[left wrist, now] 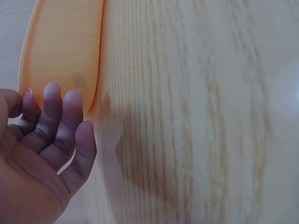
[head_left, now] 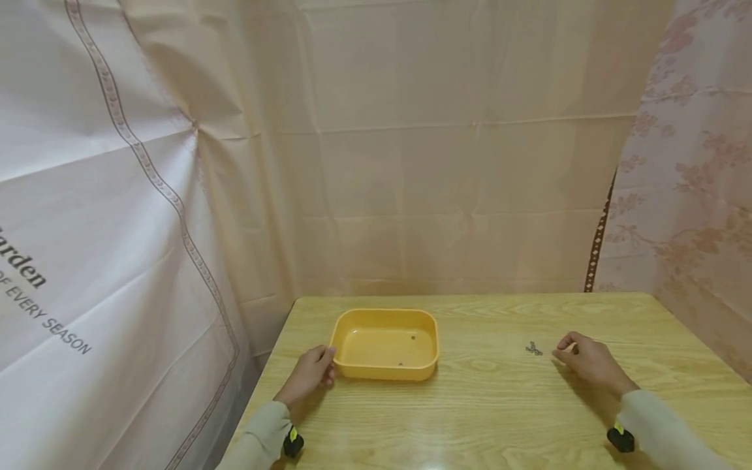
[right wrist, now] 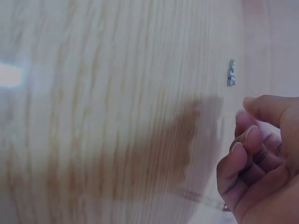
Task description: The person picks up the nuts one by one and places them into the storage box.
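A yellow plastic basin (head_left: 382, 373) stands left of centre on the wooden table, with two small dark pieces on its floor. Thumb and forefinger of my left hand (head_left: 310, 371) pinch its left rim; in the left wrist view the other fingers (left wrist: 84, 144) curl loosely beside its outer wall. To the right lies a small cluster of metal nuts (head_left: 533, 349), also visible in the right wrist view as a short grey heap (right wrist: 231, 73). Just right of them hovers my right hand (head_left: 590, 362), its fingers loosely bent, thumb and fingertips apart, nothing seen between them.
The light wood-grain table (head_left: 470, 418) carries the basin and the nuts. Beige cloth (head_left: 446, 163) hangs behind its far edge. A printed white curtain (head_left: 88, 261) hangs at the left and a floral one (head_left: 699, 196) at the right.
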`<action>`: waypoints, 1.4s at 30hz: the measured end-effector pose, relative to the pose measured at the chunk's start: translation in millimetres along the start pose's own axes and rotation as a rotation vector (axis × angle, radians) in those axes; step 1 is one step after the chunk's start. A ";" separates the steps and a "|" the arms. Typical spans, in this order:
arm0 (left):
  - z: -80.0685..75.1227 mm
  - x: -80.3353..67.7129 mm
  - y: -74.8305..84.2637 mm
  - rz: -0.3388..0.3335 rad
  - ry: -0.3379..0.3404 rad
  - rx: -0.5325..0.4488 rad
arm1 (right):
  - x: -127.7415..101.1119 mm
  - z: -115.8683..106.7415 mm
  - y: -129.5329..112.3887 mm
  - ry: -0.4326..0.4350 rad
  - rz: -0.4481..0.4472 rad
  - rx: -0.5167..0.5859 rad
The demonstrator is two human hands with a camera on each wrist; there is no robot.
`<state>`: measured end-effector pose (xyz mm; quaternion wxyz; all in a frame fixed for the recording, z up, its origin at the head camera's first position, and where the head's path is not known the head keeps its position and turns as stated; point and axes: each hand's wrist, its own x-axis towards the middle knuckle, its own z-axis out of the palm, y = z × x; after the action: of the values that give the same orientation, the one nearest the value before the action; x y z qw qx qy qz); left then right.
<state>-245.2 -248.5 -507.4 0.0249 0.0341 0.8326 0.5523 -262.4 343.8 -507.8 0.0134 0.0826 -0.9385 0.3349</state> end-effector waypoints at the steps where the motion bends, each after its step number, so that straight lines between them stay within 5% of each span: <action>1: 0.1 -0.1 -0.5 -0.001 0.002 0.002 | -0.5 -0.5 1.8 0.002 0.005 0.001; 32: -2.2 0.8 -1.4 0.007 -0.040 -0.033 | 15.8 21.6 2.5 -0.032 -0.092 -0.051; 42: -3.2 0.3 0.7 -0.007 -0.033 -0.033 | 18.3 20.3 -5.0 -0.072 -0.011 -0.036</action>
<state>-245.8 -251.2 -505.5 0.0411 0.0401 0.8230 0.5652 -278.9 324.5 -518.9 -0.0170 0.0993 -0.9438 0.3149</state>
